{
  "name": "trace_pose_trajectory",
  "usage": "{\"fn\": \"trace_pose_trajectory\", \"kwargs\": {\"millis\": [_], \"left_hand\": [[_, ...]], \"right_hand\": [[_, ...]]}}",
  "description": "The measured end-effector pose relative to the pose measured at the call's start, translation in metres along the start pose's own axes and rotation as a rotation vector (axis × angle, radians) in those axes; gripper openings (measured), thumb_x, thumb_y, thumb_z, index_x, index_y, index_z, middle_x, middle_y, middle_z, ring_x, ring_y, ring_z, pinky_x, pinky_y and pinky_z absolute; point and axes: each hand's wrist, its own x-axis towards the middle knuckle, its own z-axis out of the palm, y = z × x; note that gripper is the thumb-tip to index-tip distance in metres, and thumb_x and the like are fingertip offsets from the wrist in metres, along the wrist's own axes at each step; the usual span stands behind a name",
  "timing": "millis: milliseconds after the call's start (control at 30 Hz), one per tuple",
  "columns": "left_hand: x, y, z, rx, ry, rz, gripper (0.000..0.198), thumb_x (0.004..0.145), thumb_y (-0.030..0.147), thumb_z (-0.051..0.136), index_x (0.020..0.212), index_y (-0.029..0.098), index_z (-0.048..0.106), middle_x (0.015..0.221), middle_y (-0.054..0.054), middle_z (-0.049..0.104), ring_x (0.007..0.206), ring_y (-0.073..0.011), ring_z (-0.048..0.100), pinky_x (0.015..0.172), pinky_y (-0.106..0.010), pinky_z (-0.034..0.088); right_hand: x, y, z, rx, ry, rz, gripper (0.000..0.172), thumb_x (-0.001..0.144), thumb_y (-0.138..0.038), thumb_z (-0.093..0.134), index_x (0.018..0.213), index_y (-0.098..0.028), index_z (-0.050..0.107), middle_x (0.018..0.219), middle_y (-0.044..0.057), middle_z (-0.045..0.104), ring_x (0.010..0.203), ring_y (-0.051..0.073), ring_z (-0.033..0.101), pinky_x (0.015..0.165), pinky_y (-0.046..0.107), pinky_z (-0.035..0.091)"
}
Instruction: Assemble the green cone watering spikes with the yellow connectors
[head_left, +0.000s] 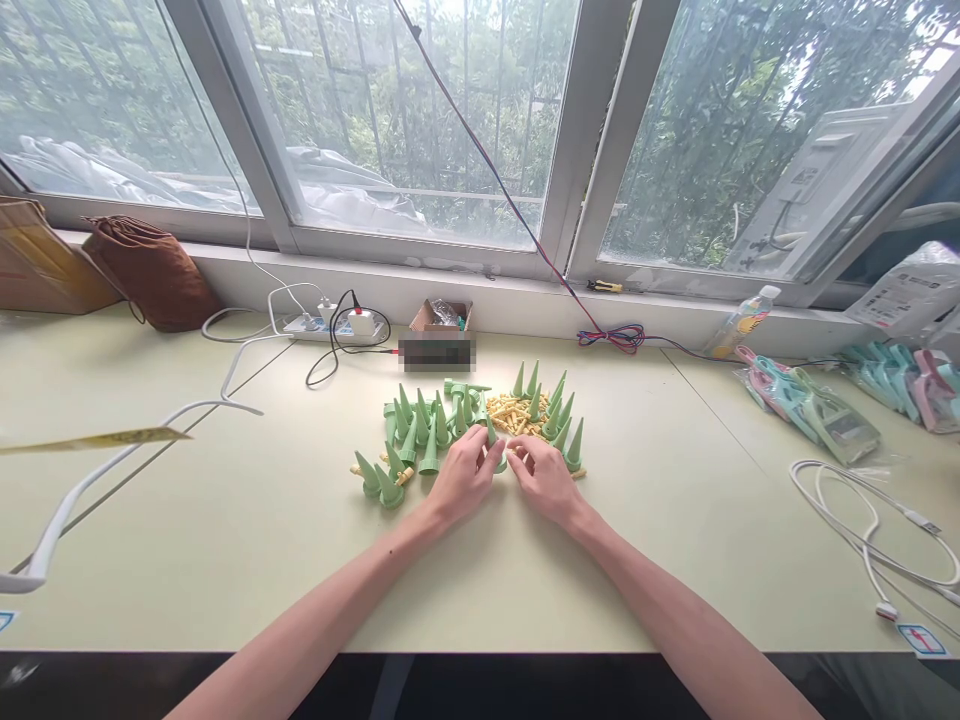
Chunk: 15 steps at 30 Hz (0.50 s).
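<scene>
My left hand point(469, 470) is closed around a green plastic cone spike point(492, 434), its pointed tip up and its round base showing below the fingers. Close beside it, my right hand point(544, 475) has thumb and fingertips pinched together; whatever they hold is too small to make out. Behind my hands lies a pile of small yellow plastic pieces point(514, 412). Several green cones point(424, 430) stand and lie to the left of the pile, and more green cones point(559, 415) stand along its right side. At the near left, some green cones point(388, 490) stand beside yellow pieces.
Behind the cones are a small cardboard box point(442, 314) and a blurred dark box point(437, 352). A power strip point(337, 327) with cords sits at the back left. On the right are bagged pastel clips point(814, 405), a bottle point(744, 322) and a coiled white cable point(862, 525).
</scene>
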Motion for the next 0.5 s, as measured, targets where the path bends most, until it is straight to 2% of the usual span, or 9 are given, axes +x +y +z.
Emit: {"fn": "trace_pose_trajectory", "kwargs": {"millis": [300, 500], "left_hand": [[0.001, 0.001, -0.001, -0.005, 0.039, -0.027, 0.032, 0.101, 0.035, 0.035, 0.074, 0.019, 0.041, 0.078, -0.001, 0.046, 0.065, -0.0128, 0.046, 0.061, -0.027, 0.038], [0.002, 0.003, -0.002, -0.044, 0.059, -0.085, 0.033, 0.1, 0.041, 0.035, 0.078, 0.019, 0.048, 0.077, -0.002, 0.05, 0.067, -0.0147, 0.049, 0.063, -0.029, 0.041]], "right_hand": [[0.0, -0.011, -0.004, 0.133, 0.09, 0.011, 0.022, 0.098, -0.028, 0.043, 0.101, -0.018, 0.063, 0.087, 0.006, 0.066, 0.068, 0.016, 0.058, 0.065, 0.028, 0.047], [-0.003, -0.017, -0.005, 0.233, 0.128, 0.035, 0.023, 0.099, -0.031, 0.042, 0.103, -0.019, 0.061, 0.078, 0.004, 0.06, 0.064, 0.016, 0.056, 0.058, 0.026, 0.046]]}}
